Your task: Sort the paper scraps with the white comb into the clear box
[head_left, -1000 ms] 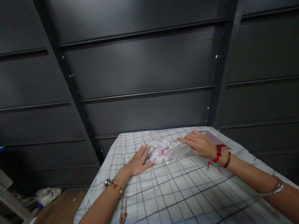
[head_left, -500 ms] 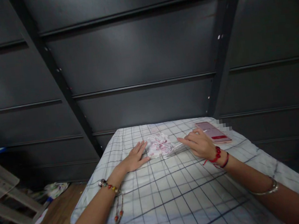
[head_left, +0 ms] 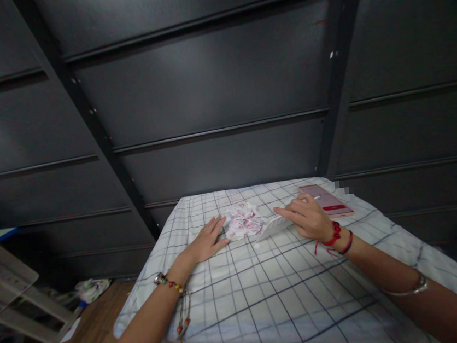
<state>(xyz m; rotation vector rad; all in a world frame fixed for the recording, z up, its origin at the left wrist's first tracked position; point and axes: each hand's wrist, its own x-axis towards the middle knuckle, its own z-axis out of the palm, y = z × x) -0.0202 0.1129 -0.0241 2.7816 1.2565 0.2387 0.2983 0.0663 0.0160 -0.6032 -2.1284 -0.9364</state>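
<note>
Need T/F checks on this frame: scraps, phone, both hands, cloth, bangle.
1. The scraps lie between the left hand and the right hand. True.
2. The phone lies on the cloth. True.
3. The right hand holds the phone. False: it holds a white piece.
4. The left hand is balled into a fist. False: it is opened out, palm down.
5. The bangle is on the right arm. True.
6. The cloth is plain black. False: it is white with dark grid lines.
</note>
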